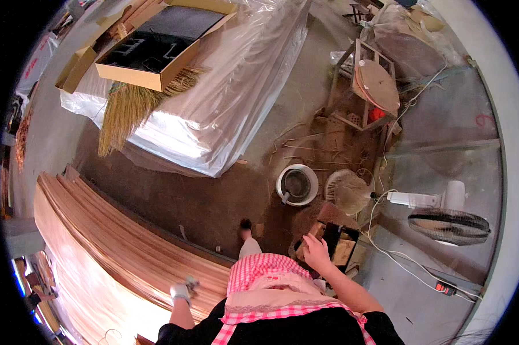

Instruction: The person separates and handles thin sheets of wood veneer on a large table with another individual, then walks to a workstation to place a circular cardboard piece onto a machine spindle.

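My left hand (182,290), in a pale glove, rests on the near edge of a thick stack of thin wood veneer sheets (110,247); whether it grips a sheet I cannot tell. My right hand (316,252) is bare and hangs free at my side with loosely curled fingers, holding nothing, just above a dark crate and wood scraps (339,241). I wear a pink checked apron (265,287), and one foot (245,225) shows on the dirt floor ahead.
A plastic-covered block (236,98) carries a straw broom (127,112) and an open cardboard box (156,49). A white bucket (297,185), a small wooden frame stand (366,86), a floor fan (449,225) and a cable with a power strip (446,287) lie to the right.
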`<move>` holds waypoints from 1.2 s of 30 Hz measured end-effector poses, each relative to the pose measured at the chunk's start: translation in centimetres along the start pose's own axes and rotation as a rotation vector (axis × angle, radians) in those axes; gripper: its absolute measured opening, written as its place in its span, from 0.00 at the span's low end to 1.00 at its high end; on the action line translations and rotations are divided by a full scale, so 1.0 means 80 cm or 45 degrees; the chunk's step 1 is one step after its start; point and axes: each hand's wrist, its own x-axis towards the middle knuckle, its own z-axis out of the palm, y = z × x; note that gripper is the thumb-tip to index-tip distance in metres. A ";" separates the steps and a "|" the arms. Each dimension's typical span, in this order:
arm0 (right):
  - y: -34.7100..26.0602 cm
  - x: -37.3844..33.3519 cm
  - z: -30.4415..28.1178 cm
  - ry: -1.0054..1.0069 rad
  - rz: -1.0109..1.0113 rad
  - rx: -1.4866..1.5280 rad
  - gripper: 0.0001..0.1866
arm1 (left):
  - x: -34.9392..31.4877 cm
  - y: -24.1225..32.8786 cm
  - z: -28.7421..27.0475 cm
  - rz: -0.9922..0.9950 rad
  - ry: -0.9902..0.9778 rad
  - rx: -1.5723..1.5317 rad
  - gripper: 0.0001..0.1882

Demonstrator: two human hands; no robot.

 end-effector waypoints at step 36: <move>0.195 0.569 -0.351 0.644 0.689 0.560 0.22 | 0.078 0.116 -0.942 0.777 0.447 -2.046 0.13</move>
